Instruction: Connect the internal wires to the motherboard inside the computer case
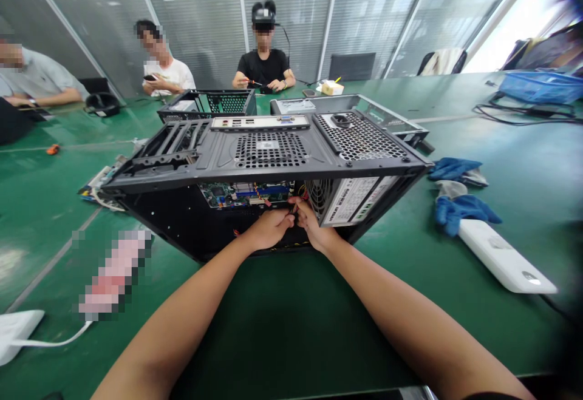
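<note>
An open black computer case lies on its side on the green table, its open side facing me. Inside I see a green motherboard and a power supply with a fan at the right. Both my hands reach into the opening. My left hand is curled with fingers pinched at a bundle of coloured wires. My right hand is closed on the same wires beside the power supply. The fingertips meet at the wires.
Blue gloves and a white device lie at the right. A second metal chassis and a drive cage stand behind the case. Three people sit at the far side. A white adapter with cable lies at the left.
</note>
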